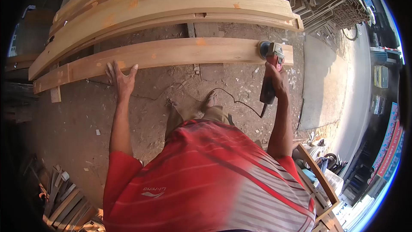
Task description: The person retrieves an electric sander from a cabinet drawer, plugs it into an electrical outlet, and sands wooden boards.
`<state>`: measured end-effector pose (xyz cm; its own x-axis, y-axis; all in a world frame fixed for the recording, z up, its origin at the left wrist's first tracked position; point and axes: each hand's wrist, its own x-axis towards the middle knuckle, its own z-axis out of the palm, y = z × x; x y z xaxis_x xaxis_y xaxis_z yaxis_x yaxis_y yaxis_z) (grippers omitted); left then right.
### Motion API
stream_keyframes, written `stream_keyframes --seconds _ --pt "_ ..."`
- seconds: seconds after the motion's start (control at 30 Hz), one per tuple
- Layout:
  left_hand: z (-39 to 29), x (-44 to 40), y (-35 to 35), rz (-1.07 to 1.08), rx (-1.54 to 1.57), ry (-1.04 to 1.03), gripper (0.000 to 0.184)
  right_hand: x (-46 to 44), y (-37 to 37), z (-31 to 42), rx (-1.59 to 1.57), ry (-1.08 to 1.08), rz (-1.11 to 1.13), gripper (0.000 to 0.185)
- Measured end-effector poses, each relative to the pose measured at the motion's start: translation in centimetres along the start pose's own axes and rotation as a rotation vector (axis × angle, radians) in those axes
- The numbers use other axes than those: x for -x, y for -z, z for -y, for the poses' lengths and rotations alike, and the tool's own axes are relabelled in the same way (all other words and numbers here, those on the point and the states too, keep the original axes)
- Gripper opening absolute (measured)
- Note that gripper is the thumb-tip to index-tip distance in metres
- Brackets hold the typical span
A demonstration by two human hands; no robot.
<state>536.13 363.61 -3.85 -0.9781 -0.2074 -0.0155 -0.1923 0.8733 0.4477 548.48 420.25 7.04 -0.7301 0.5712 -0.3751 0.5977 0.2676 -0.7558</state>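
A long wooden plank (171, 53) with orange patches lies across in front of me. My right hand (278, 79) is wrapped round a red and black angle grinder (268, 87), whose round disc (263, 50) is at the plank's right part. Near the plank's left part, my left hand (122, 78) has its fingers spread, with the fingertips at the near edge. A dark cord (234, 99) runs from the grinder's lower end over the ground towards my feet.
Beyond the plank lie more long wooden boards (171, 5). Scrap wood (64, 197) is piled at the lower left. A wooden frame (318, 174) stands at the lower right. My feet (211, 99) are on the dirt ground, and a road runs along the right.
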Motion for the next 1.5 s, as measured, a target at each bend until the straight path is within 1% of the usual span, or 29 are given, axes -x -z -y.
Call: stream_keyframes --seconds 0.1,0.17,0.2,0.23,0.3,0.37,0.43,0.47,0.53,0.57,0.63,0.67,0.7,0.73,0.8,0.83,0.9,0.97,1.0,1.03,1.07,1.1,1.17,1.23,1.3,1.37,1.43,1.47,1.5 --pt "-1.6 1.4 1.6 -0.01 0.048 -0.024 0.107 4.9 -7.0 4.9 0.015 0.049 0.095 0.05" --pt "-2.3 2.3 2.8 0.009 0.352 -0.08 0.1 5.8 -12.0 5.1 0.067 0.138 0.157 0.05" --pt "-2.8 3.3 3.0 0.054 0.387 -0.116 0.096 6.8 -14.6 6.2 0.082 0.145 0.194 0.051" --pt "-3.7 4.9 3.3 0.17 0.489 -0.106 0.094 7.9 -17.0 7.4 0.098 0.151 0.235 0.053" --pt "-5.9 7.9 3.8 0.473 0.751 -0.016 0.089 9.6 -21.1 9.8 0.183 0.094 0.335 0.078" --pt "-7.7 9.5 3.7 0.735 0.871 -0.006 0.088 11.0 -24.7 11.4 0.185 0.128 0.358 0.081" --pt "-10.3 10.2 3.7 0.82 1.217 0.119 0.086 12.0 -27.4 12.5 0.28 0.251 0.395 0.081" --pt "-11.3 10.3 3.2 0.81 1.22 0.116 0.086 12.3 -28.7 12.5 0.36 0.294 0.429 0.081" --pt "-12.3 10.3 2.0 0.678 1.596 0.251 0.083 12.6 -29.0 12.7 0.316 0.323 0.416 0.081" --pt "-12.1 9.9 1.6 0.731 1.593 0.199 0.08 12.7 -29.1 12.8 0.27 0.34 0.399 0.082" --pt "-13.0 9.6 1.0 0.821 1.621 0.227 0.082 12.5 -27.9 12.9 0.241 0.272 0.349 0.081" --pt "-13.5 9.1 0.8 0.941 1.588 0.211 0.085 11.7 -27.5 11.6 0.26 0.311 0.251 0.078" --pt "-14.4 8.6 0.6 1.057 1.56 0.195 0.089 11.4 -26.2 11.5 0.211 0.24 0.226 0.077" --pt "-15.7 8.2 0.6 1.114 1.584 0.194 0.089 12.0 -24.5 13.0 0.175 0.206 0.252 0.074" --pt "-17.9 7.8 -1.0 1.196 1.603 0.185 0.089 8.0 -23.4 7.6 0.092 0.215 0.136 0.063" --pt "-18.7 7.8 -1.5 1.227 1.589 0.182 0.088 9.0 -22.3 9.2 0.04 0.191 0.158 0.061" --pt "-20.0 8.3 -2.1 1.183 1.71 0.105 0.083 9.9 -21.1 11.2 0.046 0.115 0.148 0.058" --pt "-19.5 8.7 -2.0 1.152 1.707 0.052 0.078 10.2 -21.6 11.3 0.127 0.139 0.129 0.056" --pt "-18.7 8.9 -1.9 1.166 1.71 0.064 0.078 10.8 -22.0 12.0 0.157 0.082 0.172 0.055" --pt "-17.4 8.2 -1.8 1.148 1.656 0.069 0.075 11.0 -23.6 12.0 0.135 0.1 0.173 0.056" --pt "-16.0 7.3 -1.6 1.137 1.594 0.064 0.071 11.8 -25.1 12.3 0.204 0.155 0.14 0.057" --pt "-14.7 7.0 -0.4 0.953 1.648 0.047 0.062 13.3 -27.1 13.2 0.271 0.202 0.097 0.059" --pt "-9.7 5.2 -0.4 0.96 1.471 0.068 0.056 14.6 -31.1 13.9 0.171 0.192 0.196 0.068" --pt "-4.9 3.9 0.9 1.042 1.69 0.248 0.048 16.0 -35.8 14.0 0.174 0.231 0.212 0.074" --pt "-0.6 2.4 3.3 0.87 1.66 0.277 0.033 18.4 -39.9 16.8 0.198 0.285 0.254 0.078" --pt "3.2 1.0 6.1 0.798 1.684 0.271 0.037 19.2 -44.5 17.3 0.294 0.296 0.334 0.075" --pt "5.6 0.6 7.8 0.689 1.698 0.336 0.042 21.5 -46.5 20.4 0.297 0.24 0.383 0.081" --pt "6.5 0.2 8.4 0.725 1.727 0.363 0.043 21.3 -47.7 19.9 0.319 0.247 0.4 0.083" --pt "6.8 0.0 8.3 0.688 1.737 0.344 0.042 21.9 -47.7 20.9 0.324 0.234 0.415 0.082"
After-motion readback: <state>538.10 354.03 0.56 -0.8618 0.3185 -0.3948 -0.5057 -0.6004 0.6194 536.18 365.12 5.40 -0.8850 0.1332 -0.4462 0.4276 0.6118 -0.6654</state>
